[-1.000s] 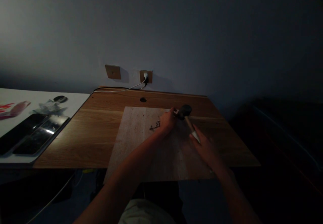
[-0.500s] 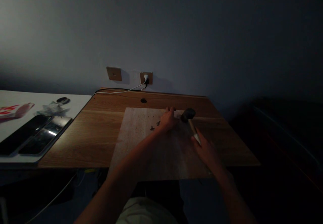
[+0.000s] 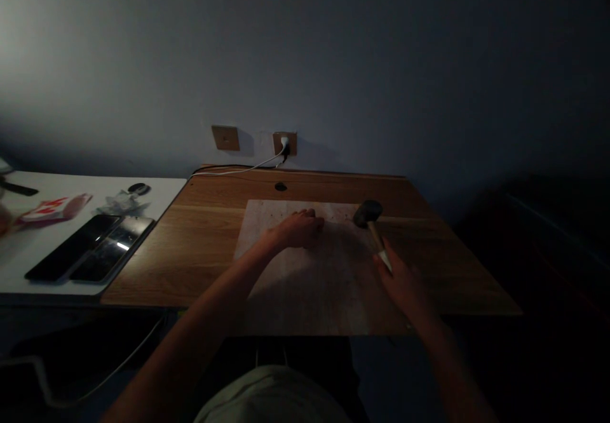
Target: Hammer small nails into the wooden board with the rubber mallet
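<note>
My right hand (image 3: 399, 277) is closed round the wooden handle of a mallet (image 3: 368, 214) with a dark, thick head. The mallet head is over the far right corner of a pale wooden board (image 3: 305, 296). My left hand (image 3: 301, 228) rests low over the middle of the board's far part, its fingers curled downward. Whatever lies under those fingers is hidden. Small dark marks run in a row along the board's far edge, on both sides of the left hand.
The board lies on a brown wooden table (image 3: 162, 251) against the wall. On a white table (image 3: 19, 286) at left are two dark phone-like slabs (image 3: 112, 251), a crumpled clear bag (image 3: 122, 203) and a red-and-white packet (image 3: 54, 208). Cables run to a wall socket (image 3: 284, 143).
My left hand has moved back from near the mallet head, now covering the spot where small metal pieces lay. The right hand still holds the mallet. The whole view has shifted slightly.
</note>
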Available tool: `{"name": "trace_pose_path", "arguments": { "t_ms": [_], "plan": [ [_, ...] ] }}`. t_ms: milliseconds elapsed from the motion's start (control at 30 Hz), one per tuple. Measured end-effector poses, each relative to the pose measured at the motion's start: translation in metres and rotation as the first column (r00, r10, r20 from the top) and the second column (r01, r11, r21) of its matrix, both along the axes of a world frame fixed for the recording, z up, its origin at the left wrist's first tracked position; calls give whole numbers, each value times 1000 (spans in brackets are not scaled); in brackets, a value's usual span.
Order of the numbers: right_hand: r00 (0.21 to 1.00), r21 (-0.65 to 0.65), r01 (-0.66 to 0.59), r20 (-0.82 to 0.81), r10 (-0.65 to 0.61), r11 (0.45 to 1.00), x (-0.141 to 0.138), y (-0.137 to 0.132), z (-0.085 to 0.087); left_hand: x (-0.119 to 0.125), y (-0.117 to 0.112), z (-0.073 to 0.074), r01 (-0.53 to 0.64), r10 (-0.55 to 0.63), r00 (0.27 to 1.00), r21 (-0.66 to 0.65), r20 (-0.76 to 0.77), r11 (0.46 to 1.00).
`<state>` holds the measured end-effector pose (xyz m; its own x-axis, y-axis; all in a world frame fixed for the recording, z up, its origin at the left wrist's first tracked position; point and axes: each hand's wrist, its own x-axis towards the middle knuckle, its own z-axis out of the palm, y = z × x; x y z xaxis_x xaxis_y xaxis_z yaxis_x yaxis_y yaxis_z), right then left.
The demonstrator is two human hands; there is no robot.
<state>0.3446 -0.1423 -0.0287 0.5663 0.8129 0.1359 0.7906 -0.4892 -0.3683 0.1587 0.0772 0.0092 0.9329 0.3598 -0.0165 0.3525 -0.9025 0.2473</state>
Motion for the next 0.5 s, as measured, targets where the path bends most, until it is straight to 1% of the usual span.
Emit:
{"name": "trace_pose_path", "arguments": {
  "t_ms": [133,267,433,500],
  "plan": [
    [1000,-19,31,-7,-31,999,-2,-1,3,6,-3,2,31,-31,999,-27,10,999],
    [1000,-18,21,-18,-21,1000,-2,-1,4,10,-5,3,27,-27,1000,14,-5,1000],
    [998,-36,30,-55,-32,999,-2,0,4,9,-2,4,6,-6,999,4,32,1000],
    [997,-18,40,-59,-41,999,-2,0,4,8,-1,4,0,1,999,-8,41,1000]
  ]
}}
